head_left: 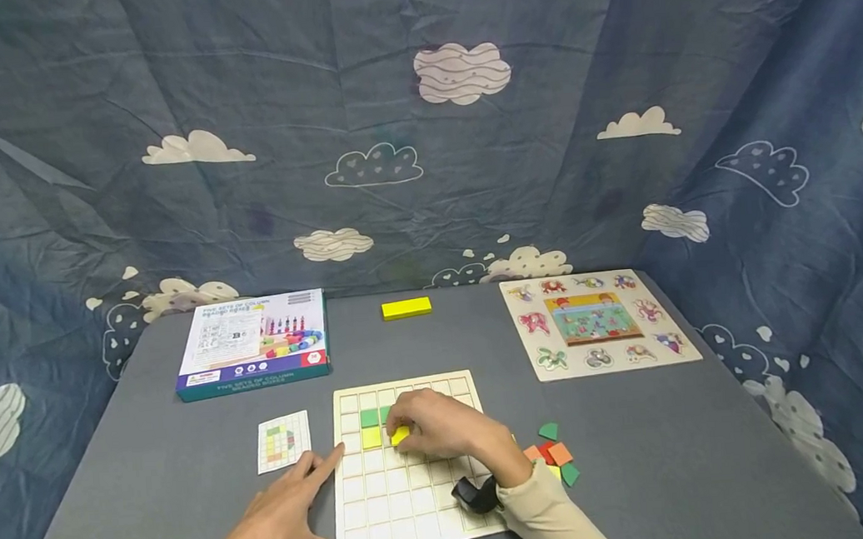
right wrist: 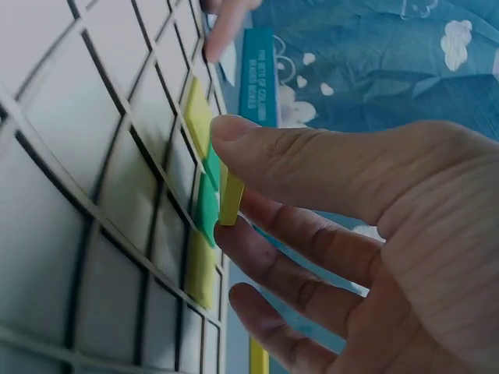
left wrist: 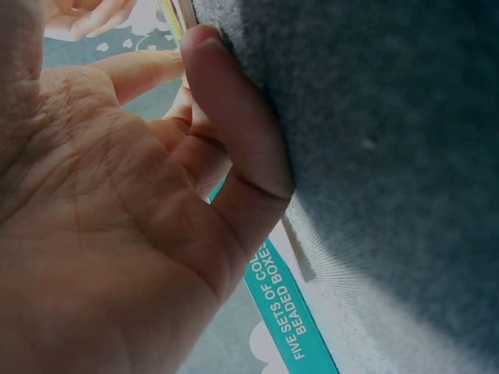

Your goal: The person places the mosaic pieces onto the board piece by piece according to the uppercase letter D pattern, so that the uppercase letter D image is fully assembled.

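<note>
My right hand pinches a small yellow square tile between thumb and fingertips, just over the pale wooden grid board. Green tiles and a yellow tile lie in cells near the board's upper left. A further yellow tile in the board shows in the right wrist view; from the head this hand covers it. Against the board's left edge rests my left hand, index fingertip and thumb touching the rim, fingers relaxed. In the left wrist view its palm fills much of the picture.
A pattern card lies left of the board. Loose orange, red and green pieces are piled at its right, partly behind the sleeve. Farther back are a toy box, a yellow block and a sea-animal puzzle board.
</note>
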Available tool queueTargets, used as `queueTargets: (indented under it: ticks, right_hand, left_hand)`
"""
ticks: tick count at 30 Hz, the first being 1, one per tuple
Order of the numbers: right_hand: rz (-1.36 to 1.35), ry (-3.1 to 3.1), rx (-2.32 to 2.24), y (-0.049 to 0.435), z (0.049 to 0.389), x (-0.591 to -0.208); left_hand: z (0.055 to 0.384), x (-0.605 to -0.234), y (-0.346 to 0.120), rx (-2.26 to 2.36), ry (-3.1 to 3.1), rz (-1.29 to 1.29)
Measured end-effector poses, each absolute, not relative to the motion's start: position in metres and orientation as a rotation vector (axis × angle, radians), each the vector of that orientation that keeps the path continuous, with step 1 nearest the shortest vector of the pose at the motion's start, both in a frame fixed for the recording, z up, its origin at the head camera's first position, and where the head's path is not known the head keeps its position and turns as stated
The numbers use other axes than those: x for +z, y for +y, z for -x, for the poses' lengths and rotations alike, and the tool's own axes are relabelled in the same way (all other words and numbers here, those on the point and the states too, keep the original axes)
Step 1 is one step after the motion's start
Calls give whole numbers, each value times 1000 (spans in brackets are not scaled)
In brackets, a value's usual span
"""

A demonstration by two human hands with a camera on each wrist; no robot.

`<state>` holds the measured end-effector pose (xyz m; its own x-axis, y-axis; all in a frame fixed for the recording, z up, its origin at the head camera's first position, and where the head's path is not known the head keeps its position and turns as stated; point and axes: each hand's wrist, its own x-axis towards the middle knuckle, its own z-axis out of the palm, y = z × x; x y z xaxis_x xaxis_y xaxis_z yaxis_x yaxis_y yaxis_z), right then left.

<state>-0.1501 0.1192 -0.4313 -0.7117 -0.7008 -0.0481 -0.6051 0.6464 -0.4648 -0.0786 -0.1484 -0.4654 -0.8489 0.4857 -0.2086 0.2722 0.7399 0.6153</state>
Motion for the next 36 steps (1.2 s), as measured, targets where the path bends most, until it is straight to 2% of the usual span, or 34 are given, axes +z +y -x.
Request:
queueTargets:
  ticks: [7,19,36]
  right_hand:
    - [1172,2654,-553,104,147,-437]
    - [1203,2664,-515,90,146,-438]
    - [1109,2734,-457,80,142,-442]
  left_hand:
    - [79,-463,-150,845,2576,-590]
    - [79,-464,-150,857,2570,-598]
    - [80,-465,-148,861,2563,-589]
